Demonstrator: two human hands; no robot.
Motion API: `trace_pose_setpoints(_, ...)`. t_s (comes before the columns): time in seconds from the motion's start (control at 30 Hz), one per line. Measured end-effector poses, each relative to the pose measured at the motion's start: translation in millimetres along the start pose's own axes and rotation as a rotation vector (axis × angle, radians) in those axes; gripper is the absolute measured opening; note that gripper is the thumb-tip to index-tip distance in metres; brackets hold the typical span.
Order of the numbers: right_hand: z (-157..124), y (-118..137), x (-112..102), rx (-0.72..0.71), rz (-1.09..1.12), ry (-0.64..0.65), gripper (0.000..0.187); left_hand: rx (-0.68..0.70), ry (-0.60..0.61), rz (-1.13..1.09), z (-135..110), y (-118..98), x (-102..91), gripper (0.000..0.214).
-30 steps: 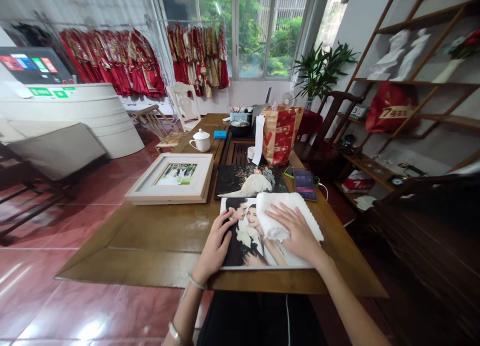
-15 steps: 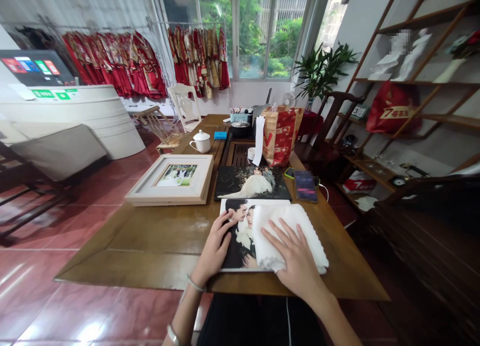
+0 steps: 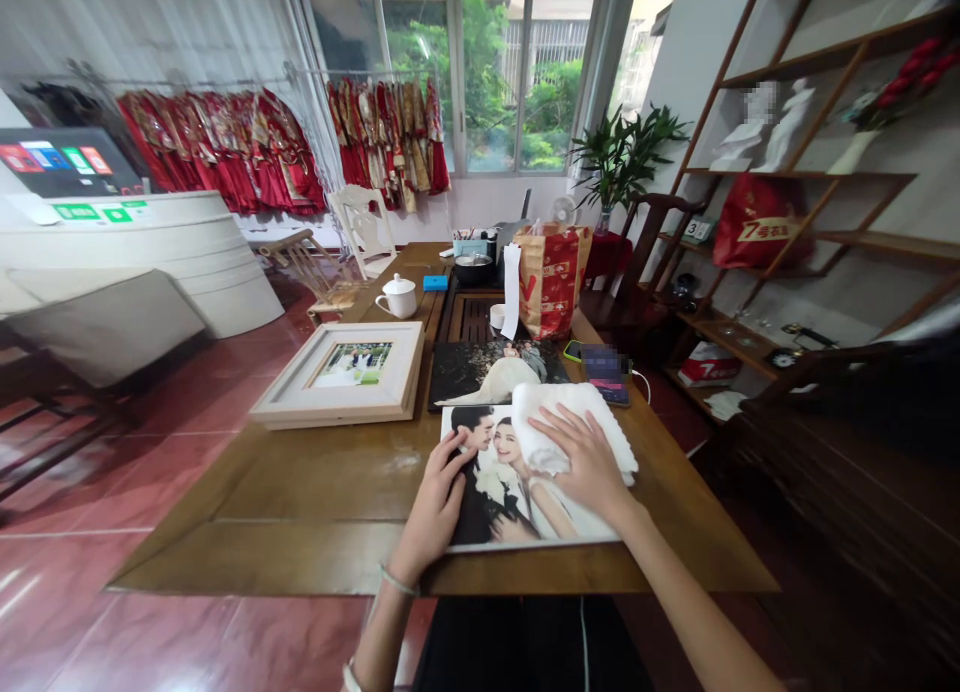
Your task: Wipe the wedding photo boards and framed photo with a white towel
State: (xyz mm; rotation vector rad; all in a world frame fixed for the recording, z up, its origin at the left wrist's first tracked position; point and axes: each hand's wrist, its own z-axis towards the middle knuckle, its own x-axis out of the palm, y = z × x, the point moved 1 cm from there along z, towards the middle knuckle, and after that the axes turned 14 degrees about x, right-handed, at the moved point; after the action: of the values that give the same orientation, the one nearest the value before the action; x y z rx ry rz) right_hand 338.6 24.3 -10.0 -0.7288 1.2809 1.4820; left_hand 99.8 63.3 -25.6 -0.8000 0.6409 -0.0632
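A flat photo print [image 3: 487,502] of a couple in black and white lies on the wooden table before me. My left hand [image 3: 441,487] rests flat on its left edge, fingers spread and empty. Under my right hand [image 3: 589,462] is a folded white cloth [image 3: 540,402], pressed down over the print's upper right part. The fingers of that hand are stretched out flat on top of the cloth. Behind the print lies a darker photo panel [image 3: 495,377] with a pale gown, partly covered by the cloth.
A light wooden picture frame [image 3: 409,372] lies left of the panels. Farther back stand a white lidded cup [image 3: 399,294], a blue box [image 3: 435,283], a black pot [image 3: 474,269] and a red-and-tan paper bag [image 3: 555,282]. Right of the panels lies a phone [image 3: 606,375] with a white cable.
My right hand and the cloth have moved up and slightly left across the print, uncovering its lower right part. My left hand stays at the left edge. The camera view has shifted slightly.
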Motion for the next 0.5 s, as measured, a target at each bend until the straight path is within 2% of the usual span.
trace_pose_setpoints(0.13,-22,6,1,-0.030,-0.028,-0.023,0.064,0.006,-0.007,-0.005,-1,2,0.8,0.039)
trace_pose_setpoints(0.3,-49,9,-5,-0.081,-0.032,0.020,0.068,-0.002,0.026,-0.003,-2,2,-0.5,0.041)
trace_pose_setpoints(0.37,-42,6,-8,-0.088,-0.016,0.056,0.066,0.013,0.036,-0.003,-1,0,-1.4,0.041)
trace_pose_setpoints(0.5,-7,-1,-7,-0.073,0.015,0.103,0.062,0.030,0.044,0.008,-1,-2,-2.3,0.041)
